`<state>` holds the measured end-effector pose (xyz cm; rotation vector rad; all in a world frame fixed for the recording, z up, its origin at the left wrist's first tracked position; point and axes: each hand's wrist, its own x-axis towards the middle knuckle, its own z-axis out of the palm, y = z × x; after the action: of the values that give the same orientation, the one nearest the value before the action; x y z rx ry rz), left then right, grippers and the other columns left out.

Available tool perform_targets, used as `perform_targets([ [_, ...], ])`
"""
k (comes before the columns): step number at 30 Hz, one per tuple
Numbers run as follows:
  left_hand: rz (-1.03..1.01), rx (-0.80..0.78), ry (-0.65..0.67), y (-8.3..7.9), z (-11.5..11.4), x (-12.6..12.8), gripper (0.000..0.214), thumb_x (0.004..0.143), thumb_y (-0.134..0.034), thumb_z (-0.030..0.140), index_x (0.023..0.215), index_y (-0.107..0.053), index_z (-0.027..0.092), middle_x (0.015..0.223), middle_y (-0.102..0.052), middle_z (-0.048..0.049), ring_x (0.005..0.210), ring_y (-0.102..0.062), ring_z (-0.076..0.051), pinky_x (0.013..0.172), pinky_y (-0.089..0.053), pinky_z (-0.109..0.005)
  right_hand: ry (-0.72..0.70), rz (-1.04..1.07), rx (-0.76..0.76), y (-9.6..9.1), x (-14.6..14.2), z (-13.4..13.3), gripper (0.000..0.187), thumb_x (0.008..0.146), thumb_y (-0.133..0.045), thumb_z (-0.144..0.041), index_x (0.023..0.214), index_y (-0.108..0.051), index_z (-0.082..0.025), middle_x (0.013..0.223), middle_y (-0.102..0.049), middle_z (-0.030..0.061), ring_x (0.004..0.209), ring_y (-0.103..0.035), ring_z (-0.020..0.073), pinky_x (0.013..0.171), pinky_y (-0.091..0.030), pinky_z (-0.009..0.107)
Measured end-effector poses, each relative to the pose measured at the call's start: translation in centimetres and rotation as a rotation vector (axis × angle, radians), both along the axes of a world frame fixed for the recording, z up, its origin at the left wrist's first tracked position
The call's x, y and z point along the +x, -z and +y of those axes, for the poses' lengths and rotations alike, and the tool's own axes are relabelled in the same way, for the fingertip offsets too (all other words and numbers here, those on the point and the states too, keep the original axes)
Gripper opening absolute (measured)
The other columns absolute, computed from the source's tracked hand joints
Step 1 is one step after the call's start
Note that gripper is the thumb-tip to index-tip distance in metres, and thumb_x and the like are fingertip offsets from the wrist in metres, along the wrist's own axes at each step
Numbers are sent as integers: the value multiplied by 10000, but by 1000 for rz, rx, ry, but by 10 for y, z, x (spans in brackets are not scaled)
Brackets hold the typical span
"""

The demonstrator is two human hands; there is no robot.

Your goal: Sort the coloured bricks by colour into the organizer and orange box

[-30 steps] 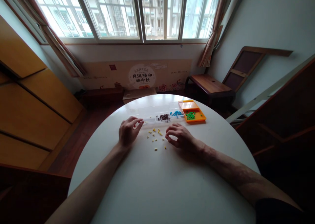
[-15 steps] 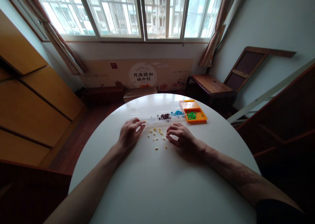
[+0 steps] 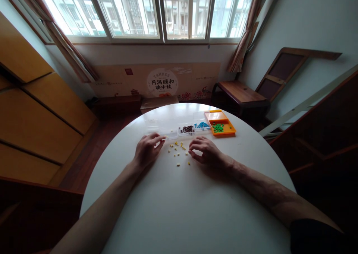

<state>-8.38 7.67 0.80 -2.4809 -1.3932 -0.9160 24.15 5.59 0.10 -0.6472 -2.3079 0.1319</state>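
Note:
My left hand [image 3: 148, 148] rests at the near edge of a clear plastic box [image 3: 172, 136], its thumb and index finger brought together. Anything in that pinch is too small to make out. To the right, my right hand [image 3: 205, 152] is curled on the table with thumb and fingertips close together beside the loose pieces; whatever they hold is hidden. Between both hands lie several small yellow and pale pieces [image 3: 178, 165], scattered on the white table [image 3: 179, 205].
Behind the hands stand a clear box with dark brown pieces [image 3: 187, 129], another with blue pieces [image 3: 202, 125], and an open orange box [image 3: 231, 132] with green pieces [image 3: 218, 127]. A wooden chair [image 3: 243, 92] stands beyond the table's far right edge.
The view has tilted slightly, so the table and boxes sit a little higher in the picture. Both hands keep nearly the same place and pose.

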Motion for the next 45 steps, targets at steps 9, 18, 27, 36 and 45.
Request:
perform_targets([
  [9, -17, -89, 192, -8, -13, 2, 183, 1004, -726, 419, 1034, -835, 276, 1069, -802, -52, 907, -749, -223, 856, -578, -360, 13, 7, -21, 2, 0, -3, 128, 1050, -655, -228, 940, -717, -244, 1017, -800, 61, 946, -706, 239, 918, -553, 427],
  [18, -5, -90, 216, -5, -14, 4, 253, 1080, -655, 391, 940, -827, 270, 970, -808, -23, 736, -687, -161, 769, -538, -310, 22, 17, -4, 2, -1, -5, 147, 1058, -654, -241, 926, -720, -240, 1013, -792, 59, 922, -683, 235, 900, -548, 418],
  [27, -173, 37, -51, -4, 6, 13, 243, 1108, -636, 385, 1103, -827, 234, 1044, -817, -45, 768, -708, -184, 849, -544, -367, 10, 8, -6, 1, -1, -3, 140, 1052, -658, -236, 920, -704, -243, 985, -797, 53, 918, -694, 235, 897, -537, 416],
  [36, -36, -38, 183, 4, -6, 15, 192, 1046, -707, 397, 1105, -858, 295, 1075, -800, -43, 903, -748, -216, 900, -575, -380, 9, -14, -26, 1, 1, -3, 114, 1043, -676, -231, 939, -720, -245, 995, -802, 58, 948, -718, 242, 938, -551, 421],
  [45, 9, -61, 177, 4, -3, 16, 242, 1086, -660, 391, 984, -853, 288, 1045, -810, -30, 765, -708, -170, 853, -552, -353, 10, -18, -28, 1, 1, -3, 102, 1034, -684, -220, 941, -715, -248, 987, -800, 51, 946, -716, 238, 936, -544, 415],
])
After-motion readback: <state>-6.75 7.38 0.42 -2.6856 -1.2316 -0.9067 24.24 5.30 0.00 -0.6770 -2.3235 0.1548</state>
